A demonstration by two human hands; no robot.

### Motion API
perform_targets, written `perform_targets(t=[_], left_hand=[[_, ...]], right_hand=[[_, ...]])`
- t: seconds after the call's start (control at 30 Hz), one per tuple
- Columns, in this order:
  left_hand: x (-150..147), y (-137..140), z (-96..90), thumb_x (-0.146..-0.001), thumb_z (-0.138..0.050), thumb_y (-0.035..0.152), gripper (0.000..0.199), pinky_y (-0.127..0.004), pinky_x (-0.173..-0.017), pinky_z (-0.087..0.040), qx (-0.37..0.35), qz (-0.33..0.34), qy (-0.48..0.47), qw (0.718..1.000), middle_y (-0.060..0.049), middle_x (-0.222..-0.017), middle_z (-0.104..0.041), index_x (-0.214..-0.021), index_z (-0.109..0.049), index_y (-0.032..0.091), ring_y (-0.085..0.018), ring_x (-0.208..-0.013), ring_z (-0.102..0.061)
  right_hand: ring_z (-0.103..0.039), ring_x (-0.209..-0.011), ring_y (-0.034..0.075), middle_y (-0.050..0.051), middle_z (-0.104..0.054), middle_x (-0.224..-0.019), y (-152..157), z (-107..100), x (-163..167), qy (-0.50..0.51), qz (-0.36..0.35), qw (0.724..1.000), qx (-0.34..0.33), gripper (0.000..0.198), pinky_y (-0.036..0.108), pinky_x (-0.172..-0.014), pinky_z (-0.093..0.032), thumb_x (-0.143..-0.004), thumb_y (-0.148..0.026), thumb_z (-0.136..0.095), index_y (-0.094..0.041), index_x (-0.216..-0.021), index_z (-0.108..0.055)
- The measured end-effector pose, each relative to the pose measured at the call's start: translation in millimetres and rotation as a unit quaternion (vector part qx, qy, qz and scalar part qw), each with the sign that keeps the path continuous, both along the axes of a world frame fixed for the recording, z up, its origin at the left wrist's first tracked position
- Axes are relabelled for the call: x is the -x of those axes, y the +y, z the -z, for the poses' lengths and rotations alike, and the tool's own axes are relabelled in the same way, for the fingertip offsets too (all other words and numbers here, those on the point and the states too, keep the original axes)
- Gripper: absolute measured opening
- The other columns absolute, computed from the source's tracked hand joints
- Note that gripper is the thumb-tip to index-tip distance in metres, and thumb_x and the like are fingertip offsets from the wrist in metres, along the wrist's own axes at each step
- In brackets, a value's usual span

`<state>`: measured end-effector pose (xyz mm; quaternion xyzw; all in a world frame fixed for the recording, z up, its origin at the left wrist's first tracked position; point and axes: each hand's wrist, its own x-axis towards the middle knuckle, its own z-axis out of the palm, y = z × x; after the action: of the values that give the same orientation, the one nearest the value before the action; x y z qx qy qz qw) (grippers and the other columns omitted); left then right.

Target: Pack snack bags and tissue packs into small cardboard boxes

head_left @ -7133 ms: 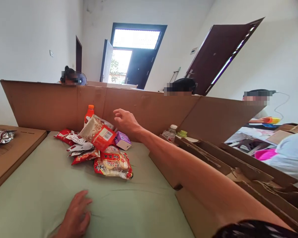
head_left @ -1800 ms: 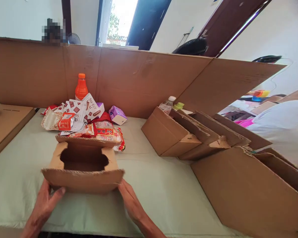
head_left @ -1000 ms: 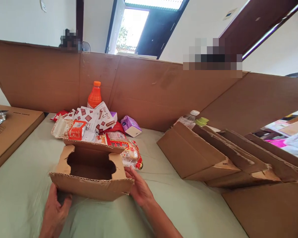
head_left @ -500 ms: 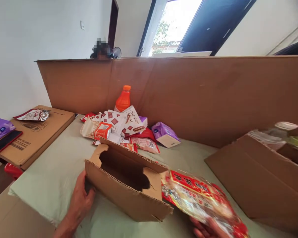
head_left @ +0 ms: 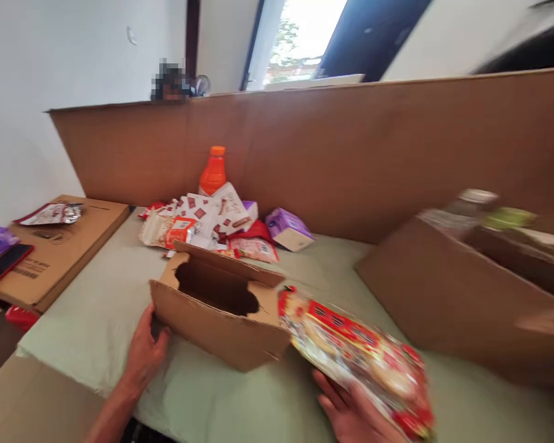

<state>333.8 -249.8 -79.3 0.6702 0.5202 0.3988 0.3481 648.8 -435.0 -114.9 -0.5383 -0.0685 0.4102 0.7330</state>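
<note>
A small open cardboard box [head_left: 221, 335] with cut-out inner flaps stands on the pale green cloth in front of me. My left hand [head_left: 148, 347] grips its left end near the bottom; some of the fingers are hidden. Beside the box's right end, my right hand [head_left: 351, 406] holds a red and clear snack packet [head_left: 357, 354] from below, slightly blurred. Round pale pieces show through the wrapper. The packet's far end is close to the box's right end; whether they touch I cannot tell.
Snack bags [head_left: 180, 231], white printed packets [head_left: 231, 212], an orange bottle [head_left: 213, 172] and a purple tissue pack [head_left: 289, 229] lie behind the box. A larger carton [head_left: 425, 289] is at right, with a blurred skin-coloured shape at its edge. A cardboard wall [head_left: 327, 160] stands behind; a person is beyond it.
The view has shifted, so most things appear further left and higher. My left hand stays at the box's end, and the right hand still holds the packet beside the box.
</note>
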Motion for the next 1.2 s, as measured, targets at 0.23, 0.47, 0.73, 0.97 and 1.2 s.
perform_targets(t=[0.23,0.47,0.73,0.97,1.2], left_hand=[[-2.2,19.2,-14.4,-0.086,-0.057,0.049,0.052,-0.043,-0.084,-0.053,0.013,0.031,0.036,0.999,-0.011,-0.114,-0.067,-0.127,-0.053,0.018,-0.031,-0.105,-0.063],[-4.3,17.1,-15.5,-0.082,-0.059,0.048,0.047,-0.039,-0.078,-0.053,-0.003,0.018,0.048,0.999,-0.01,-0.108,-0.069,-0.119,-0.057,0.02,-0.03,-0.103,-0.065],[-3.5,13.3,-12.4,-0.084,-0.059,0.048,0.052,-0.033,-0.061,-0.051,0.011,0.016,0.044,0.999,-0.01,-0.108,-0.069,-0.126,-0.056,0.018,-0.028,-0.094,-0.066],[-3.5,16.1,-1.0,-0.088,-0.056,0.05,0.054,-0.047,-0.097,-0.051,0.015,0.02,0.005,1.0,-0.014,-0.119,-0.069,-0.13,-0.055,0.016,-0.03,-0.113,-0.065],[9.0,14.2,3.3,-0.09,-0.055,0.039,0.061,-0.043,-0.103,-0.053,-0.016,0.061,0.012,0.998,-0.016,-0.142,-0.061,-0.146,-0.045,0.018,-0.028,-0.128,-0.061]], right_hand=[[-0.071,-0.073,0.022,0.006,-0.078,-0.089,0.4,-33.8,-1.3,-0.007,0.072,0.997,-0.026,0.034,0.027,-0.048,-0.053,-0.065,-0.04,-0.089,-0.02,-0.09,-0.075],[-0.073,-0.071,0.025,0.014,-0.078,-0.086,-46.5,-41.4,4.3,0.022,-0.093,0.992,0.079,0.053,0.026,-0.043,-0.049,-0.07,-0.066,-0.079,-0.016,-0.089,-0.078],[-0.071,-0.085,0.025,0.013,-0.075,-0.11,-2.6,-38.7,86.2,-0.276,-0.242,0.925,0.094,0.062,0.034,-0.066,-0.057,-0.084,-0.057,-0.067,-0.022,-0.135,-0.064],[-0.072,-0.093,0.03,0.016,-0.074,-0.111,74.7,-20.2,87.2,-0.375,-0.155,0.909,0.098,0.071,0.037,-0.067,-0.058,-0.081,-0.056,-0.065,-0.014,-0.138,-0.056],[-0.071,-0.111,0.033,0.017,-0.074,-0.118,60.5,12.0,81.4,-0.311,-0.137,0.936,0.094,0.08,0.04,-0.081,-0.063,-0.083,-0.06,-0.065,-0.015,-0.146,-0.048]])
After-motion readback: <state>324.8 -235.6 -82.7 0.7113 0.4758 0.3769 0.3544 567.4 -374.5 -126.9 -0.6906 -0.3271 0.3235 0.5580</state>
